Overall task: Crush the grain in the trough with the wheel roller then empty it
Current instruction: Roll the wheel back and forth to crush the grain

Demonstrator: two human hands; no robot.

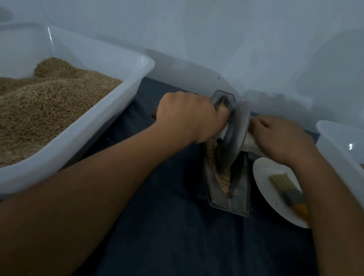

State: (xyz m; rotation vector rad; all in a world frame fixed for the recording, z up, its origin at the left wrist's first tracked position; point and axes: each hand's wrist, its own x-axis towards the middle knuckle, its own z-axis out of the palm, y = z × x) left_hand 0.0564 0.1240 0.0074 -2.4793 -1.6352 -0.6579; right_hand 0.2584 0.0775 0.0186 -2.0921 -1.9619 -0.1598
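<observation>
A narrow metal trough [239, 198] lies lengthwise on the dark cloth, with tan grain [223, 178] in its groove. A metal wheel roller [235, 133] stands on edge in the trough near its far half. My left hand [187, 115] grips the roller's left handle, of which a dark tip shows past the hand's left side. My right hand [281, 137] grips the pale right handle beside the wheel. Both handles are mostly hidden under my fingers.
A large white tub [98, 126] heaped with grain sits at the left. A second white tub [345, 165] holding a little grain stands at the right. A white plate [265, 173] with a brush [290, 193] lies next to the trough. A pale wall rises just behind.
</observation>
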